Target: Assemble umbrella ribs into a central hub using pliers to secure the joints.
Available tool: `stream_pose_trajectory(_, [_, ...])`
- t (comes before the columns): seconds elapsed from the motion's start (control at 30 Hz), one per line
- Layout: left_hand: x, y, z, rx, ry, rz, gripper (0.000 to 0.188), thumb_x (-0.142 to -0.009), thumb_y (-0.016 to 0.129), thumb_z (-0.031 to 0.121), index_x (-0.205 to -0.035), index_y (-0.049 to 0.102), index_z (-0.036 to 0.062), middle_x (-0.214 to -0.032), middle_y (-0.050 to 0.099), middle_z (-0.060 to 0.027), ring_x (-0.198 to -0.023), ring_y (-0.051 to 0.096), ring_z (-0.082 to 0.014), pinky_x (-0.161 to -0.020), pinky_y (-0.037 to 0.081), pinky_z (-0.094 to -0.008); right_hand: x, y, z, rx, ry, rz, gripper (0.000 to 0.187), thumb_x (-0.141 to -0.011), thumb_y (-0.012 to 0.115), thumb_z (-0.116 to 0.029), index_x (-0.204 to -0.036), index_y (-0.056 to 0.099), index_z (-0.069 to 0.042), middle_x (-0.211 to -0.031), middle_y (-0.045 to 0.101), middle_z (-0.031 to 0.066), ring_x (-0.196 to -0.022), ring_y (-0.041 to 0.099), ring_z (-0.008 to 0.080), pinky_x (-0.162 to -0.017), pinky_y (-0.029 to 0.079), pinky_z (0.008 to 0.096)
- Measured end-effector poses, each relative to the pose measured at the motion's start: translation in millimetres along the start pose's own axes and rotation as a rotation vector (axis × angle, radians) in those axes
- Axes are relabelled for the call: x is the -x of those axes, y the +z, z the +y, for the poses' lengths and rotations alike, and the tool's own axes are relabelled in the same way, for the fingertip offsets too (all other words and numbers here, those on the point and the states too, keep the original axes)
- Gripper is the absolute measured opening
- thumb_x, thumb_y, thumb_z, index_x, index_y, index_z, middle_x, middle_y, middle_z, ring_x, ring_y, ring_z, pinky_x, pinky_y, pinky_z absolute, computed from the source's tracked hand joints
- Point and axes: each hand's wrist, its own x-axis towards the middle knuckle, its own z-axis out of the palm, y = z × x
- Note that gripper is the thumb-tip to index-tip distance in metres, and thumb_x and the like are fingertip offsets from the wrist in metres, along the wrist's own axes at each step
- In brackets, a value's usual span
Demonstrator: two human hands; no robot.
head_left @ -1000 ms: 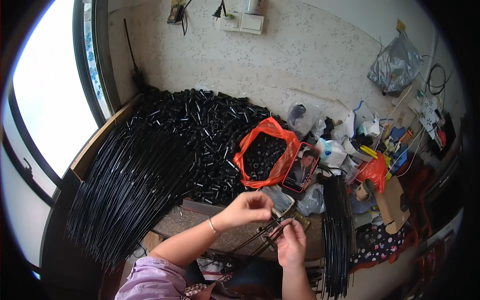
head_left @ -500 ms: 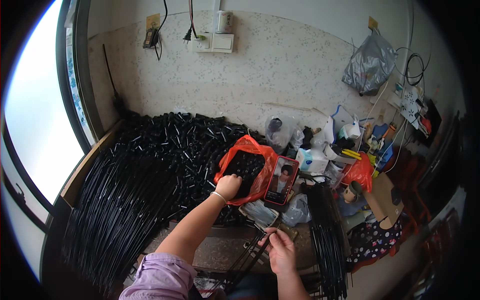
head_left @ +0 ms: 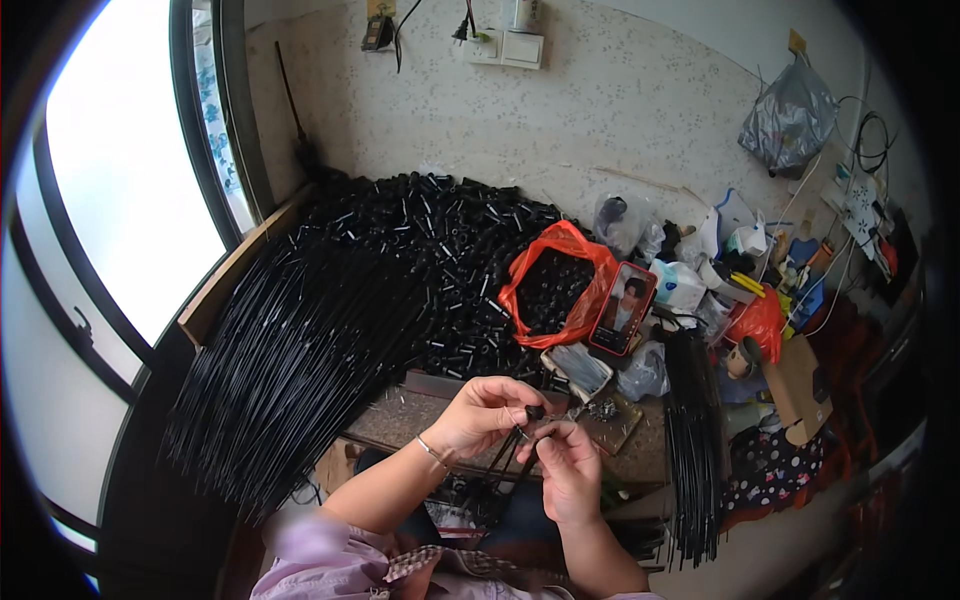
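Both hands meet over the front edge of the bench. My left hand (head_left: 482, 418) pinches a small round black cap (head_left: 535, 412) between thumb and fingertips. Close beside it, my right hand (head_left: 570, 478) is closed on thin black rods (head_left: 512, 482), which slope down toward my lap. The cap is near the rods' upper ends; whether they touch I cannot tell. Beyond the hands stands an open red plastic bag (head_left: 603, 258) full of similar small black caps (head_left: 556, 292). Next to it a phone (head_left: 623, 310) in a red case leans upright, its screen lit with a person.
Black tubular parts (head_left: 450, 235) are heaped along the wall. Bundles of long black rods lie at left (head_left: 290, 370) and right (head_left: 692, 450). A small tray (head_left: 580, 370), a clear bag (head_left: 643, 372) and clutter with a cardboard box (head_left: 800, 385) fill the right side.
My left hand has come back from the red bag to my right hand, now with a black cap in its fingers. The view has shifted, so the bench appears farther right and higher.
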Motion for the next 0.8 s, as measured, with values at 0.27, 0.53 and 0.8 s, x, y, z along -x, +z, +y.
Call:
stream_pose_trajectory(0.27, [51,32,28,-0.08,-0.046,-0.008,0.014,-0.079,0.06,-0.002,-0.092,0.062,-0.0054,-0.105,0.056,-0.0198,-0.079,0.061,-0.0233,-0.063,0.054,-0.0354,16,15,-1,-0.034,0.1,-0.184,0.024,-0.081,0.064,-0.011,-0.098,0.051,0.0,-0.09,0.061,0.011,-0.074,0.06,0.02,-0.066,0.051,0.0302])
stream_pose_trajectory(0.53, [60,32,29,-0.133,-0.023,-0.021,0.014,-0.077,0.061,-0.004,-0.09,0.063,-0.0075,-0.099,0.052,-0.0196,-0.081,0.06,-0.0259,-0.066,0.057,-0.0378,24,19,5,0.043,0.082,-0.165,0.023,-0.08,0.064,-0.01,-0.095,0.049,-0.001,-0.09,0.059,0.0101,-0.076,0.06,0.0205,-0.067,0.051,0.0317])
stream_pose_trajectory(0.8, [51,21,13,-0.17,0.196,-0.08,0.015,-0.075,0.064,-0.001,-0.088,0.059,-0.0062,-0.094,0.049,-0.0159,-0.079,0.061,-0.0254,-0.064,0.057,-0.0375,28,19,-2,0.024,0.124,-0.231,0.02,-0.082,0.061,-0.003,-0.096,0.047,-0.001,-0.085,0.06,0.0081,-0.077,0.06,0.0152,-0.074,0.048,0.0264])
